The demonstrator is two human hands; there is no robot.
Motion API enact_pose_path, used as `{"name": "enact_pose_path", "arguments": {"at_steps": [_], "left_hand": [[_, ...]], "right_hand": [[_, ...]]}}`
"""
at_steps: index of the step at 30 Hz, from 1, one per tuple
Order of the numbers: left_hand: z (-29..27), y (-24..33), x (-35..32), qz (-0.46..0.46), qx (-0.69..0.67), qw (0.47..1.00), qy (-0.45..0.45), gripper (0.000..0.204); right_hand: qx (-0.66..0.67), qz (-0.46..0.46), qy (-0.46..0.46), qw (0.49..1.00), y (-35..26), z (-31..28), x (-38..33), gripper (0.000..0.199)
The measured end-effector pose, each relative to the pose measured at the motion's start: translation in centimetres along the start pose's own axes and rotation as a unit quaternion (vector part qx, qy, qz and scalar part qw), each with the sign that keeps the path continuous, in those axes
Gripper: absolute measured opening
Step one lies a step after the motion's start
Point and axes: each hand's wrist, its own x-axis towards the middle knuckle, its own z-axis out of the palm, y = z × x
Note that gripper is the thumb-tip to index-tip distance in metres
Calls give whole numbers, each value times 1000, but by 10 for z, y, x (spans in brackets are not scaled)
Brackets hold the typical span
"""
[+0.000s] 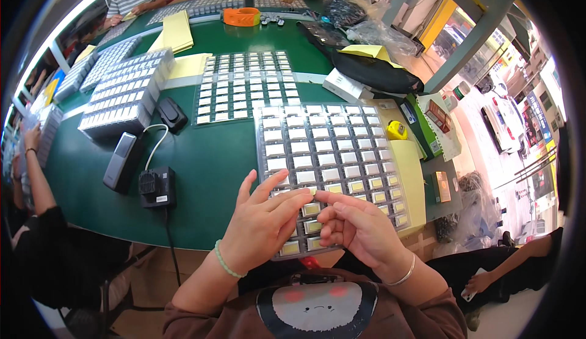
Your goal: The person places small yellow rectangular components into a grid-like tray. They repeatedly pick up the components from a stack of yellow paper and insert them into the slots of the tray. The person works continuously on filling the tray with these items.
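A clear plastic tray [264, 162] lies before me with rows of small rectangular blocks. Blocks in its far rows have plain white tops, while many in the near rows show yellowish faces. My left hand [259, 220], with a pale green bead bracelet, is over the tray's near left part, outer fingers spread and index reaching inward. My right hand [360, 223], wearing a silver bangle, meets it with its index finger straight and the others curled. A small pale piece [313, 190] is pinched where the fingertips meet; its exact kind is too small to tell.
Behind stands another filled tray [244, 89]; stacked trays [125, 95] are at left. Near them lie a grey-black device [122, 162] and a corded black adapter [157, 186]. A yellow tape measure [397, 130] and black bag [378, 73] are at right. Other people sit around the table.
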Motion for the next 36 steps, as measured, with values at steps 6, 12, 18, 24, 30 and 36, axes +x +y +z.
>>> {"name": "enact_pose_path", "arguments": {"at_steps": [6, 12, 18, 24, 30, 36], "left_hand": [[-2, 4, 1, -4, 21, 1000, -4, 34], [-3, 2, 0, 2, 15, 1000, -9, 38], [1, 2, -1, -8, -22, 1000, 1, 38], [2, 1, -2, -15, -34, 999, 2, 35], [4, -6, -3, -35, -122, 992, 16, 34], [2, -9, -4, -80, -336, 933, 98, 37]], "right_hand": [[-145, 4, 7, 989, -3, 11, -5, 54], [-294, -52, 47, 953, 0, 14, -11, 56], [-685, -322, 100, 646, 9, 4, -6, 52], [-763, -359, 104, 527, 13, 2, 6, 49], [-734, -368, 104, 561, 14, 1, 9, 44], [-539, -420, 270, 678, -30, -51, -29, 33]]}}
